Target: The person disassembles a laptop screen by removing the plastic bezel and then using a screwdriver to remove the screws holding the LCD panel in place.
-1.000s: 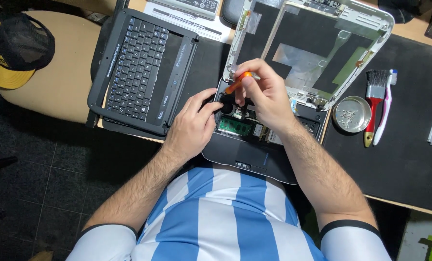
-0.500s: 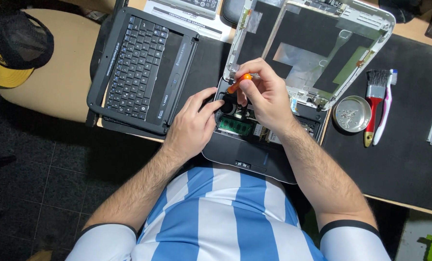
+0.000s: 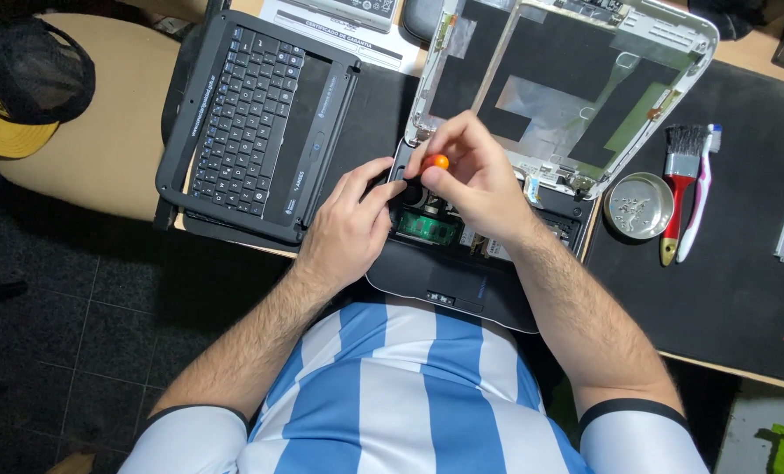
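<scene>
Compared with half a second ago, the orange-capped screwdriver stands more upright: earlier its orange handle lay slanted between the fingers, now only the round orange end faces the camera. Both hands sit at nearly the same spot over the open laptop base.

Right hand: fingers curled and closed around the screwdriver, thumb and fingertips pinching just under the orange cap. The tool's tip is hidden beneath the hand; probably it meets the base near the dark round part, but the view does not confirm this.

Left hand: loosely open, grasping nothing, fingertips resting on the left edge of the laptop base, just beside the screwdriver.

Inside the laptop base, a green circuit module shows directly below the right hand. The opened lid shell rises from the far edge of the base, its inside patched with black and silver sheeting.

Container: a round metal dish to the right of the laptop base, with a scatter of small screws in it.

Just right of the dish lie a red-handled paintbrush and a toothbrush, side by side. A detached keyboard panel lies left of the base. Further left, a black and yellow cap rests on a beige seat.
</scene>
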